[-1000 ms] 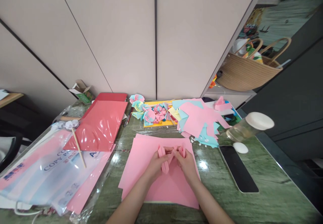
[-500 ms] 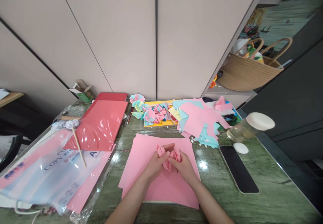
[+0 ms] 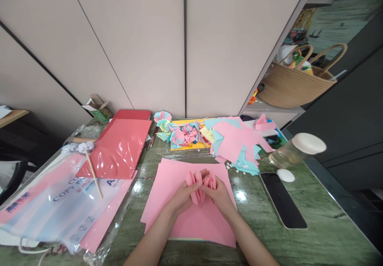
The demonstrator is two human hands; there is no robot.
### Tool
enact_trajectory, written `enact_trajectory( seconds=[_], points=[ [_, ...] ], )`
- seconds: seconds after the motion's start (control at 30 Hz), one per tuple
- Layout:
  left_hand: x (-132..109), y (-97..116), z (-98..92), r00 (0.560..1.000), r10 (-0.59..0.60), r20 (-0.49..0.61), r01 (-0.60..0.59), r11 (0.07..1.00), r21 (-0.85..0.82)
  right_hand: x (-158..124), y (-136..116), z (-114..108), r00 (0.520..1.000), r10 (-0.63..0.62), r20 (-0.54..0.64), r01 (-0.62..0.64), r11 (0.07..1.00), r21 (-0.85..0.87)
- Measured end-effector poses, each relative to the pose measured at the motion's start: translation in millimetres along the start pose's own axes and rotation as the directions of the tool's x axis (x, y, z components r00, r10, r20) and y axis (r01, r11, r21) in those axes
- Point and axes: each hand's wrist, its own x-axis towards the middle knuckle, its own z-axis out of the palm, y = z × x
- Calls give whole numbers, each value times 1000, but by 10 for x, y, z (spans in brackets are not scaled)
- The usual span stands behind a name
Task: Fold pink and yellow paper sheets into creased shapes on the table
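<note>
Between my two hands is a folded pink paper piece (image 3: 196,195) with several layered, upright folds. My left hand (image 3: 183,197) grips its left side, the thumb pressed near the middle. On the other side my right hand (image 3: 220,196) pinches the right folds, its thumb close to the left thumb. Fingers behind the paper are partly hidden. Both hands are above a stack of pink paper sheets (image 3: 161,218) lying on the green table.
Folded paper flowers (image 3: 179,136) lie at the back, beside pink and blue paper scraps (image 3: 230,136). A phone (image 3: 283,200), a white-lidded jar (image 3: 291,154) and a white oval object (image 3: 285,175) are at right. Red folders (image 3: 122,146) and a copy-paper bag (image 3: 68,202) cover the left.
The folds of the pink paper piece stand a little more spread and upright. My fingers have shifted slightly around it; the other things have stayed in place.
</note>
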Motion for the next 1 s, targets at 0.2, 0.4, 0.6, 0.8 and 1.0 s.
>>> enact_trajectory(
  seconds=[0.2, 0.4, 0.6, 0.8, 1.0],
  points=[
    [2, 24, -30, 999, -31, 25, 34, 995, -89, -14, -36, -30, 998, 27, 64, -29, 999, 29],
    [37, -23, -78, 995, -58, 76, 67, 990, -122, -17, -35, -22, 994, 50, 102, -52, 998, 21],
    [45, -45, -25, 993, -106, 43, 111, 983, -145, -42, -50, 39, 988, 78, 135, -77, 997, -16],
    [51, -70, -41, 992, -118, 36, 122, 980, -156, -32, -87, 27, 983, 98, 155, -95, 995, -26],
    [36, -80, -35, 992, -122, 40, 126, 985, -114, -14, -40, -15, 982, 87, 169, -83, 996, -29]
  ],
)
